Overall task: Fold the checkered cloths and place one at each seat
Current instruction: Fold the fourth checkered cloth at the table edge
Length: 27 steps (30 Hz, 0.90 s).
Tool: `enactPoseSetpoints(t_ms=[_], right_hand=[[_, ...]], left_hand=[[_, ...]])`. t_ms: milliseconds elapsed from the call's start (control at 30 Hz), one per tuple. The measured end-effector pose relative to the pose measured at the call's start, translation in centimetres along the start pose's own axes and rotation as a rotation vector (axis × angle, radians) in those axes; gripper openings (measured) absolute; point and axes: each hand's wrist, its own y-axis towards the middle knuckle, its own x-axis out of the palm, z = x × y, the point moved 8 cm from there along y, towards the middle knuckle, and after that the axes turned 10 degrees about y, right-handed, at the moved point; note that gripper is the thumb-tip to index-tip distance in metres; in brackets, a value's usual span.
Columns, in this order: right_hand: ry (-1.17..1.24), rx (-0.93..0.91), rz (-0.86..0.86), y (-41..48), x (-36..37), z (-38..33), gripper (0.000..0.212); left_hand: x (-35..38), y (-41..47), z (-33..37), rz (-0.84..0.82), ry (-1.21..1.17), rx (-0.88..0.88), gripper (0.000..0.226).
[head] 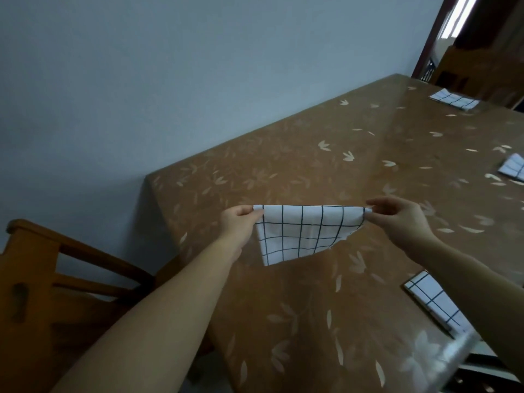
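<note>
While three folded cloths already lie along the right edge, both hands, left hand and right hand, pinch the last cloth mid-frame above the table, unplaced.

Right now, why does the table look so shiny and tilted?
In the head view, light from the bright doorway glares off the glossy brown leaf-patterned table cover; the wide-angle lens tilts and bends everything, and the pale object at the bottom right corner is blurred.
</note>
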Motion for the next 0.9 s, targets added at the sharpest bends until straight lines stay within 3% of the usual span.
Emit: enactPoseSetpoints(t_ms=[233, 300, 367, 533, 700, 800, 867, 900], right_hand=[[-0.359, 0.073, -0.159, -0.6, 0.9, 2.8, 0.011], [-0.643, 0.068, -0.299, -1.0, 1.9, 3.6, 0.022], [-0.77, 0.014, -0.372, -1.8, 3.3, 3.1, 0.041], [-0.575, -0.281, -0.405, -4.1, 9.0, -2.4, 0.058], [-0.307, -0.321, -0.369, -4.5, 11.4, -5.6, 0.015], [-0.291, -0.334, -0.377, -4.4, 11.5, -6.4, 0.012], [-0.288, -0.347, -0.432, -4.4, 11.1, -7.2, 0.011], [-0.277, -0.347, -0.469, -4.6, 10.8, -7.7, 0.014]], left_hand=[[0.0, -0.8, 1.2, 0.011, 0.068, 0.143, 0.006], [0.2, -1.3, 2.3, -0.005, 0.131, 0.229, 0.004], [0.8, -2.0, 3.4, -0.06, 0.213, 0.313, 0.007], [2.1, -3.5, 4.9, -0.157, 0.352, 0.408, 0.018], [2.2, -4.6, 6.2, -0.216, 0.396, 0.482, 0.021], [1.8, -5.2, 7.1, -0.216, 0.38, 0.555, 0.016], [0.7, -4.9, 7.0, -0.185, 0.25, 0.536, 0.006], [0.2, -4.6, 6.8, -0.19, 0.197, 0.515, 0.014]])
